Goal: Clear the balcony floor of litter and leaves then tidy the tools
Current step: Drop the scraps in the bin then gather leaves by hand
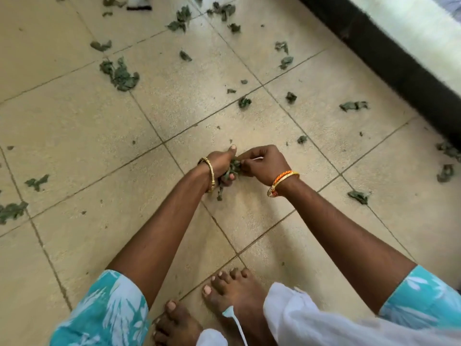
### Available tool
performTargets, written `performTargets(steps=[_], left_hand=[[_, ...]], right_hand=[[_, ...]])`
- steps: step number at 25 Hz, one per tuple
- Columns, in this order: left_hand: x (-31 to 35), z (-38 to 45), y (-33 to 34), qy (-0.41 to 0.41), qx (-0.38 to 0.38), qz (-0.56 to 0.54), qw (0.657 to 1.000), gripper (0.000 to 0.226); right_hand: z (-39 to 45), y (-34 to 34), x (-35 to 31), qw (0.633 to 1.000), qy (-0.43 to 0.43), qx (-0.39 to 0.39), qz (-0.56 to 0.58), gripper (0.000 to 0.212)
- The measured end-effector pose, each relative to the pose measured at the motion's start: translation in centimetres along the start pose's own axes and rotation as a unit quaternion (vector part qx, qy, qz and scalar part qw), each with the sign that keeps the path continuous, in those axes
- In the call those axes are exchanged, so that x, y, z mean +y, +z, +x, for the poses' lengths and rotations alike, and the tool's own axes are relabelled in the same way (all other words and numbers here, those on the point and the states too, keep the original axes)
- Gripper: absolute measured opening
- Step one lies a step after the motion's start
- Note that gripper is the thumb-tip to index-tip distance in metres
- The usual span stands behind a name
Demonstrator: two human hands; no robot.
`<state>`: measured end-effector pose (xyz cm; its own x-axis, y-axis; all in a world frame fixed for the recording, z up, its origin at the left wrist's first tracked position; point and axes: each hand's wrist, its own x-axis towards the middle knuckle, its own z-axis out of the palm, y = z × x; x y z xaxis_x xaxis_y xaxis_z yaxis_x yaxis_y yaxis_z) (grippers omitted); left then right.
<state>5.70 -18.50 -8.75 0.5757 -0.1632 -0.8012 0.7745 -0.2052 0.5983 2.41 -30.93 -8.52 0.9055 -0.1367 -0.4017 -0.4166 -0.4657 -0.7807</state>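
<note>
Tiles (74,126) beige, dark grout; leaves (119,74) dull grey-green; sleeves (107,313) turquoise, white leaf print; left bangle (210,171) gold; right bangles (282,181) orange and gold; cloth (311,318) white.

Top edge cuts a dark object (138,6).

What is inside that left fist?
A bunch of green leaves, gripped by the left hand; the right hand pinches at it. How much is in the fist is hidden by the fingers.

Both arms outstretched, left hand (220,166) and right hand (264,163) curled together.
</note>
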Motion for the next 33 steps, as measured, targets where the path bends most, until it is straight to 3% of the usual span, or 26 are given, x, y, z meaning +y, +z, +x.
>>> performTargets(steps=[4, 8, 9, 11, 14, 16, 19, 23, 26, 28, 33], left_hand=[[4.2, 0.2, 2.7, 0.014, -0.007, 0.101, 0.995, 0.037], [9.8, -2.4, 4.8, 0.114, 0.007, 0.198, 0.974, 0.035], [11.0, -3.2, 5.3, 0.138, -0.001, 0.212, 0.967, 0.035], [12.9, -4.5, 6.5, 0.156, -0.031, 0.243, 0.957, 0.036], [13.7, -4.8, 8.7, 0.146, -0.053, 0.289, 0.945, 0.036], [13.1, -4.0, 10.3, 0.148, -0.049, 0.301, 0.941, 0.034], [10.7, -2.0, 13.4, 0.144, -0.053, 0.311, 0.938, 0.028], [6.7, 0.8, 16.2, 0.078, -0.056, 0.273, 0.957, 0.019], [4.6, 2.5, 16.9, 0.010, -0.086, 0.217, 0.972, 0.027], [3.7, 3.5, 17.1, 0.010, -0.105, 0.208, 0.972, 0.034], [2.9, 3.6, 17.4, 0.041, -0.136, 0.133, 0.981, 0.036]], right_hand=[[0.5, -2.4, -0.8, 0.997, -0.022, 0.072, 0.024, 0.003], [-0.5, -6.7, -0.6, 0.972, -0.023, 0.202, 0.120, 0.028], [-0.9, -7.6, 0.8, 0.965, -0.002, 0.241, 0.103, 0.027], [-1.9, -9.5, 4.8, 0.945, 0.088, 0.312, -0.039, 0.030], [-4.7, -11.0, 11.0, 0.908, 0.230, 0.302, -0.176, 0.045], [-6.1, -10.8, 13.5, 0.918, 0.198, 0.289, -0.187, 0.036], [-7.3, -10.6, 15.8, 0.923, 0.073, 0.338, -0.170, 0.025], [-7.1, -12.2, 14.5, 0.899, 0.078, 0.430, 0.026, 0.012], [-5.4, -12.6, 11.8, 0.903, 0.068, 0.391, 0.164, 0.011], [-4.0, -12.6, 10.4, 0.911, 0.062, 0.338, 0.228, 0.014], [-2.5, -11.7, 8.9, 0.946, 0.046, 0.285, 0.146, 0.012]])
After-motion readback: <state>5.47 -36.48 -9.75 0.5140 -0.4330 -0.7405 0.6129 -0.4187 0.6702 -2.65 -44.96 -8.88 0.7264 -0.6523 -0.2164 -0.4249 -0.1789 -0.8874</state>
